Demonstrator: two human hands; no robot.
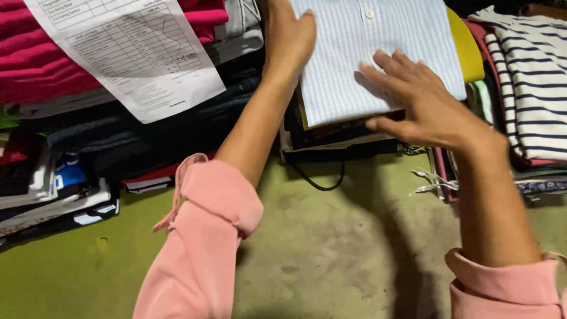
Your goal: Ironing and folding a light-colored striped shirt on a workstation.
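Floor (331, 248): greenish concrete, below folded pale striped shirt (378, 53).
Left hand (287, 36): open grip, flat at shirt's left edge.
Right hand (416, 100): open grip, fingers spread on shirt's lower right.

One printed sheet (133, 50), upper left of the frame: white rectangular paper form with black ruled table lines and small black print, lying tilted across the pink folded stack and overhanging the dark garments below. No packages, signs or screens visible.
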